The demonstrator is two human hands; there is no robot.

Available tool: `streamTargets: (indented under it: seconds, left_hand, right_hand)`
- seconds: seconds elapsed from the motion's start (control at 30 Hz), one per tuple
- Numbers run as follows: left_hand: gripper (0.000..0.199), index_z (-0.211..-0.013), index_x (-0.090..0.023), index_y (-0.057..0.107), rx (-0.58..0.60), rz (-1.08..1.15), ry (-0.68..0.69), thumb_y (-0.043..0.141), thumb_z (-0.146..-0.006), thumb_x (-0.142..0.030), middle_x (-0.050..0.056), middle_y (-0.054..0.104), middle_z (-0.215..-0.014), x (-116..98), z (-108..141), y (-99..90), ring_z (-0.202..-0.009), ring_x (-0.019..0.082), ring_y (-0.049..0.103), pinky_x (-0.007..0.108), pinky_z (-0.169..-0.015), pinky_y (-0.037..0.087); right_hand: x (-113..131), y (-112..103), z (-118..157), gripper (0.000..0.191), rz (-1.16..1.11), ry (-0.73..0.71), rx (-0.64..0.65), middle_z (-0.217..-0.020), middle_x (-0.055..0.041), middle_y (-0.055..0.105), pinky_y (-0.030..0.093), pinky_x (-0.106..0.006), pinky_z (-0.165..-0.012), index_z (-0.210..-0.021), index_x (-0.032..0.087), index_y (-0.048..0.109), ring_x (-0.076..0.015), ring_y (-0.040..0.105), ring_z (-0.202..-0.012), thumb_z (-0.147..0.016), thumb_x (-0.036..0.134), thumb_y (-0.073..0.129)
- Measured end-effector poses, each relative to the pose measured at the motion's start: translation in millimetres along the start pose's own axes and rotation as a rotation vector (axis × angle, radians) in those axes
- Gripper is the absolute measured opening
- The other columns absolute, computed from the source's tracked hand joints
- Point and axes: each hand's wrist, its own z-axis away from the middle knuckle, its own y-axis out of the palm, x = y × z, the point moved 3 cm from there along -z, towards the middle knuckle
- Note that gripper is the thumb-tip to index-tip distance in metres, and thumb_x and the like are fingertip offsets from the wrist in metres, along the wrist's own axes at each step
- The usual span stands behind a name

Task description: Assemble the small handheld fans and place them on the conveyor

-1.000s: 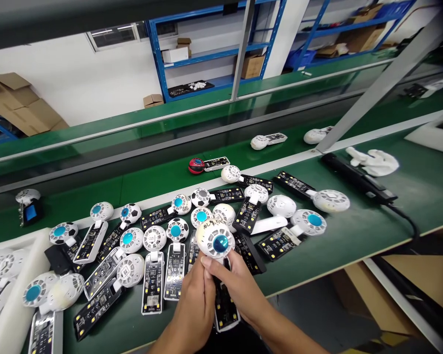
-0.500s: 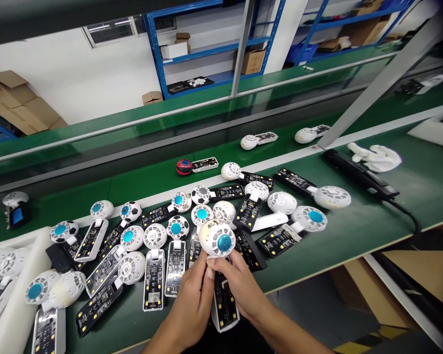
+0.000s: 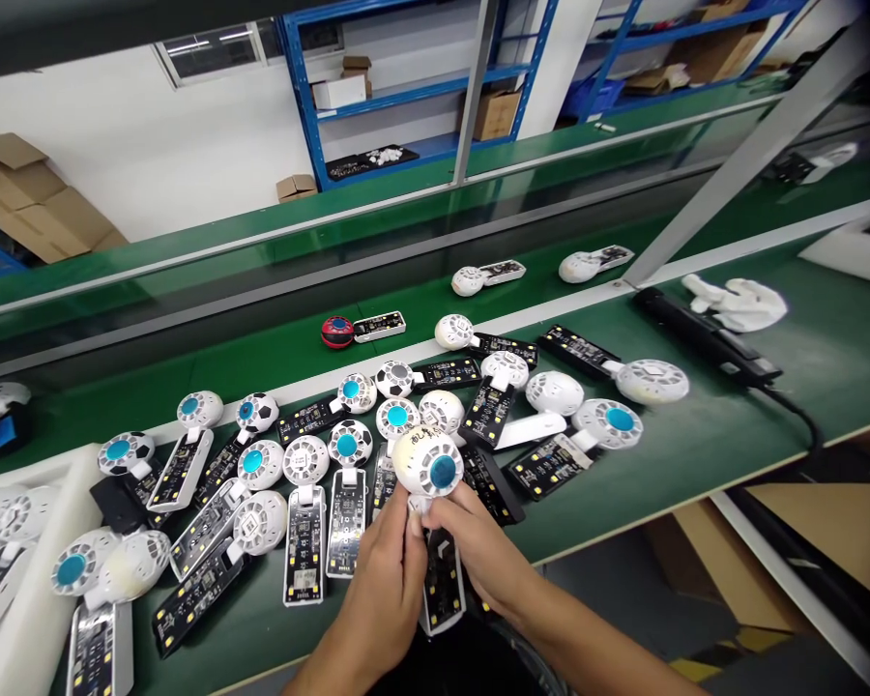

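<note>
White-headed circuit-board unit is being held in 2 hands over the near edge of a green worktop. Similar units are lying across this surface, several heads showing blue discs. A white foam tray is sitting at the left; a black corded tool is resting at the right. Beyond a pale strip, a green belt is bearing a red-and-black-headed unit, among others. Blue shelving and cardboard boxes are standing behind.

The held unit's head is pointing away from the person, its blue disc facing up and towards the camera. Its long axis is running from head down to the near board end, which is pointing at the person. The left hand and the right hand are gripping narrowly about the neck, partly hiding the board.
</note>
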Motion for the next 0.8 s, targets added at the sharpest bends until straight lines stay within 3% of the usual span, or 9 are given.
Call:
streamTargets:
  seconds: [0.2,0.33,0.43,0.57,0.63,0.7,0.8]
  left_hand:
    - [0.046,-0.134,-0.008,0.030,-0.046,-0.157,0.035,0.026,-0.093,-0.027,0.019,0.040,-0.137,5,2,4.3,-0.126,0.022,0.039,0.038,-0.102,0.035]
    - [0.046,-0.132,-0.003,0.031,-0.195,-0.207,0.115,0.027,-0.092,-0.026,0.023,0.041,-0.134,11,2,11.3,-0.126,0.023,0.039,0.038,-0.101,0.036]
    - [0.050,-0.135,-0.009,0.026,-0.259,-0.093,0.120,0.034,-0.092,-0.033,0.019,0.041,-0.136,13,0,11.5,-0.125,0.023,0.040,0.037,-0.101,0.037]
    - [0.058,-0.139,-0.018,0.018,-0.171,0.191,0.023,0.036,-0.089,-0.044,0.012,0.035,-0.141,6,-8,4.3,-0.127,0.022,0.036,0.037,-0.105,0.031]
    - [0.054,-0.138,-0.020,0.021,-0.180,0.215,-0.034,0.035,-0.090,-0.042,0.010,0.036,-0.141,4,-9,-1.1,-0.129,0.020,0.033,0.035,-0.106,0.028]
    - [0.050,-0.137,-0.019,0.025,-0.238,0.149,-0.068,0.032,-0.092,-0.039,0.010,0.037,-0.140,5,-9,-5.8,-0.129,0.019,0.032,0.035,-0.106,0.028]
    - [0.050,-0.136,-0.013,0.024,-0.356,-0.024,-0.023,0.030,-0.092,-0.036,0.015,0.035,-0.138,9,-5,-9.8,-0.129,0.020,0.031,0.036,-0.104,0.027]
  right_hand:
    - [9,3,-2,0.025,-0.016,0.069,0.052,-0.069,0.0035,0.060,0.037,-0.029,-0.074,-0.071,0.019,0.060,-0.0190,0.049,-0.077,-0.049,0.014,0.050]
    - [21,5,-5,0.021,0.039,0.044,0.093,-0.065,0.0036,0.057,0.037,-0.028,-0.069,-0.065,0.019,0.058,-0.0182,0.047,-0.074,-0.047,0.014,0.048]
    - [28,6,-9,0.024,0.024,0.079,0.146,-0.061,0.0050,0.052,0.035,-0.025,-0.062,-0.065,0.019,0.055,-0.0155,0.044,-0.067,-0.043,0.013,0.046]
    - [33,11,-19,0.026,0.042,0.119,0.257,-0.062,0.0051,0.049,0.034,-0.024,-0.058,-0.066,0.019,0.050,-0.0134,0.043,-0.063,-0.041,0.015,0.044]
    - [35,13,-24,0.023,0.078,0.126,0.301,-0.065,0.0038,0.050,0.035,-0.025,-0.061,-0.067,0.019,0.049,-0.0141,0.044,-0.066,-0.044,0.015,0.046]
    - [40,14,-27,0.019,0.222,0.053,0.349,-0.069,0.0027,0.052,0.036,-0.027,-0.067,-0.068,0.019,0.050,-0.0152,0.045,-0.070,-0.050,0.015,0.050]
    - [46,15,-21,0.005,0.660,-0.165,0.442,-0.063,0.0031,0.048,0.035,-0.027,-0.064,-0.063,0.019,0.047,-0.0144,0.044,-0.065,-0.067,0.021,0.049]
